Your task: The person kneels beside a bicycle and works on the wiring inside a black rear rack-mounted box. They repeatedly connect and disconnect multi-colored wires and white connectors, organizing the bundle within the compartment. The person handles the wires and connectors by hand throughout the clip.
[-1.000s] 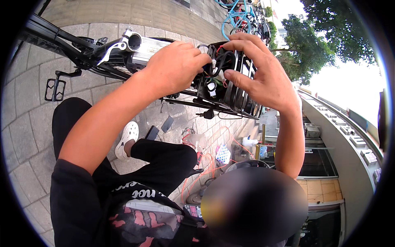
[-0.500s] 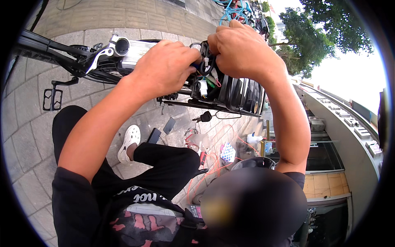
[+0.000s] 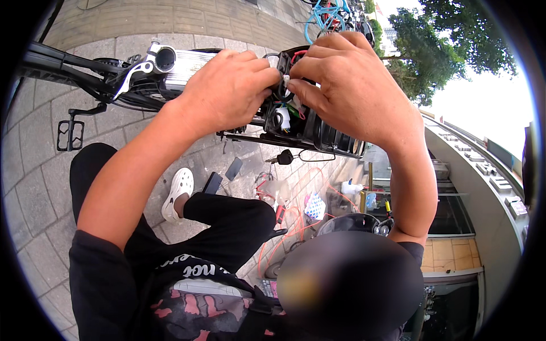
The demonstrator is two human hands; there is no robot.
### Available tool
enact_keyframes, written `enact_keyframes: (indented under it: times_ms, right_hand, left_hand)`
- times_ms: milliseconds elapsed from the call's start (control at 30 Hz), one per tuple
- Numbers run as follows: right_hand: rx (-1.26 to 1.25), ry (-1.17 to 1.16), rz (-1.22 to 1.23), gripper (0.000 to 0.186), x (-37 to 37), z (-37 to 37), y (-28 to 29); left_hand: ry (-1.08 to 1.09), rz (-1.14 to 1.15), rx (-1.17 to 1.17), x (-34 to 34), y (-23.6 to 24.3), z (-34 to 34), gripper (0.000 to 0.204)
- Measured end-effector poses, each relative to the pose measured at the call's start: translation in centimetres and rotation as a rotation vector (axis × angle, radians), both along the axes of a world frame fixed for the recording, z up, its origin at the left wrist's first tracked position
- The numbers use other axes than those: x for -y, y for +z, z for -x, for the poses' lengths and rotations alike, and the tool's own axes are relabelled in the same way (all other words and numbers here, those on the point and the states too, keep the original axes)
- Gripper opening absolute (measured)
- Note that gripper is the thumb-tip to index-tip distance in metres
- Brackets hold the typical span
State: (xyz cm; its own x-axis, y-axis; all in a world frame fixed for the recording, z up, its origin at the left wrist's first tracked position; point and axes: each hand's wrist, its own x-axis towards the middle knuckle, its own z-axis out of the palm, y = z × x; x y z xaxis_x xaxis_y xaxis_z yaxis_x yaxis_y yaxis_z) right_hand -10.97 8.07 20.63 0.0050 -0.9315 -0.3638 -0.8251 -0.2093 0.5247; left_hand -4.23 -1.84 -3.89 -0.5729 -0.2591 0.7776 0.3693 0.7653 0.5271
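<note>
Both hands are at the open black housing (image 3: 311,133) on the bicycle behind a silver finned block (image 3: 185,65), full of red, black and green wires and white connectors (image 3: 282,117). My left hand (image 3: 230,91) has curled fingers at its left side, tips among the wires; what they grip is hidden. My right hand (image 3: 355,94) brings thumb and index finger together on a small white connector (image 3: 286,82) beside a black cable loop, its other fingers bent above. A black key (image 3: 284,158) hangs below the housing.
A pedal (image 3: 70,135), seat clamp (image 3: 148,65) and parked blue bicycle (image 3: 324,21) surround the work. Below, on the paving, lie two dark flat objects (image 3: 212,184), orange hose (image 3: 293,219), a checked bag (image 3: 314,206) and a white bottle (image 3: 351,186). My bent knee (image 3: 256,216) is nearby.
My right hand has moved from the housing's upper edge down onto the white connector, thumb now closed toward the index finger. My left hand has shifted slightly left and up, still curled.
</note>
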Motion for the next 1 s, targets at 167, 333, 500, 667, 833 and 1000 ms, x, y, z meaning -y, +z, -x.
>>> enact_keyframes:
  times_ms: [167, 333, 500, 667, 833, 1000]
  right_hand:
    - [-0.048, 0.047, 0.017, 0.014, -0.3, 1.0, -1.5]
    - [-0.024, -0.078, -0.008, 0.016, -0.1, 0.9, -1.0]
    - [0.098, -0.110, -0.008, 0.022, -1.6, 1.8, 0.6]
    - [0.225, -0.058, 0.042, 0.032, -2.6, 3.3, 0.5]
    - [0.305, -0.087, 0.065, 0.049, -2.6, 3.0, 0.4]
    - [0.281, -0.085, 0.072, 0.045, -2.7, 3.5, 0.5]
  left_hand:
    - [-0.099, 0.030, 0.086, 0.9, 0.4, -0.7, 0.036]
    - [-0.204, 0.057, 0.144, 2.0, 0.8, -2.1, 0.075]
    - [-0.231, 0.016, 0.179, 2.1, 1.0, -1.6, 0.093]
    - [-0.073, -0.043, 0.093, 0.6, 0.9, -0.4, 0.077]
    - [-0.031, -0.109, 0.158, -0.1, 1.9, -0.2, 0.077]
    - [-0.039, -0.080, 0.141, -0.1, 1.7, -0.1, 0.082]
